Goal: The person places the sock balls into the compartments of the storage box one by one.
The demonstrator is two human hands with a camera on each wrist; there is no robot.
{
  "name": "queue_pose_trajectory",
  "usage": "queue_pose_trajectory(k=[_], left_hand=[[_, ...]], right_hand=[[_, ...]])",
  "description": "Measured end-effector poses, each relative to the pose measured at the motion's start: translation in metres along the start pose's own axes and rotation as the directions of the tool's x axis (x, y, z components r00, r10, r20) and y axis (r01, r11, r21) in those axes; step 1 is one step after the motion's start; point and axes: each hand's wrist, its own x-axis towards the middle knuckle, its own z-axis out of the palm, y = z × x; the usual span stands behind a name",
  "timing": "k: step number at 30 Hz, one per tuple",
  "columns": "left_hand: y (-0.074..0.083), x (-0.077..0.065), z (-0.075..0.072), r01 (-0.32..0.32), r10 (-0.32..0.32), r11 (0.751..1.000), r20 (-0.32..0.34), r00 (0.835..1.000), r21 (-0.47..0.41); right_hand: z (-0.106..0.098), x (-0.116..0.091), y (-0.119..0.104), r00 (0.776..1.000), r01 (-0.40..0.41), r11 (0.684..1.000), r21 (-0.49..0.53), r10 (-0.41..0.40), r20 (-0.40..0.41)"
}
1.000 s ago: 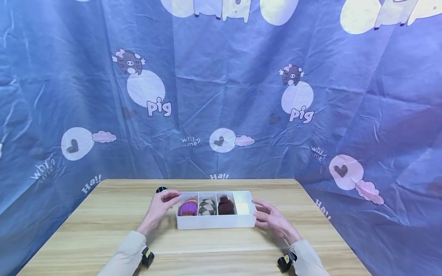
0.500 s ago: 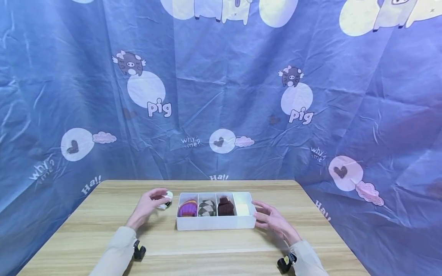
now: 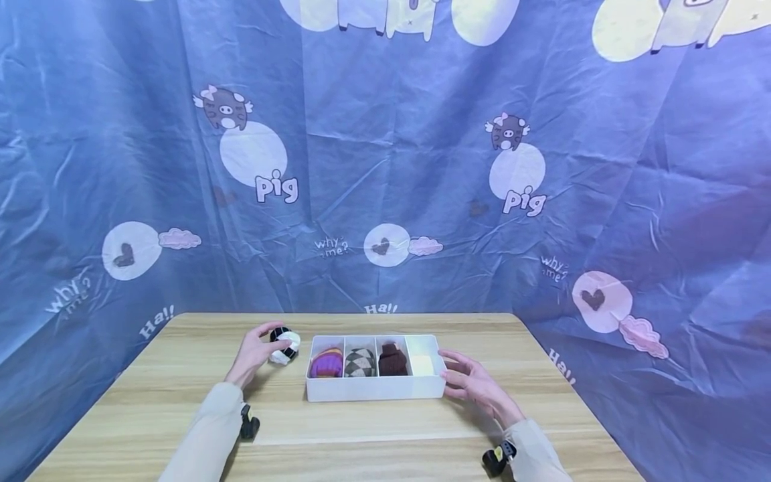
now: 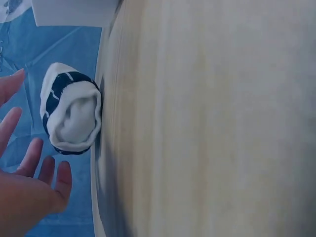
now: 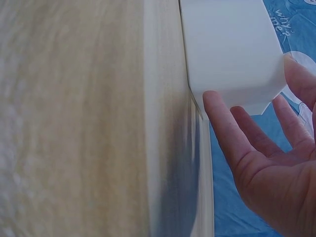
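Note:
A rolled black-and-white sock (image 3: 288,336) lies on the table to the left of the white box (image 3: 376,389). Around its left side curves my left hand (image 3: 250,355); in the left wrist view the loosely bent fingers (image 4: 33,155) stand apart from the sock (image 4: 74,118). Three rolled socks fill the box's left compartments: a purple-and-orange sock (image 3: 327,363), a grey checked sock (image 3: 360,363) and a dark brown sock (image 3: 393,361). My right hand (image 3: 477,385) rests with spread, mostly straight fingers (image 5: 219,116) against the box's right end.
The wooden table (image 3: 361,435) has its back edge behind the box. A blue printed cloth (image 3: 385,167) hangs behind and at both sides. Each wrist carries a small black camera, one by the left sleeve (image 3: 207,428) and one by the right sleeve (image 3: 536,448).
My left hand has moved left from the box's left corner to the black-and-white sock, which has shifted nearer to me and turned. The right hand has stayed at the box's right end.

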Motion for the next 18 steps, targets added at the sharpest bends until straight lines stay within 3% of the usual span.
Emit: queue_pose_trajectory(k=[10,18], left_hand=[[-0.004,0.008,0.009,0.072,-0.072,0.997,0.013,0.997,0.037],[-0.005,0.008,0.014,0.048,-0.058,0.993,0.088,0.994,0.112]], right_hand=[[0.001,0.000,-0.001,1.000,-0.013,1.000,0.018,0.013,-0.007],[0.002,0.000,-0.002,1.000,-0.009,1.000,0.013,0.009,0.002]])
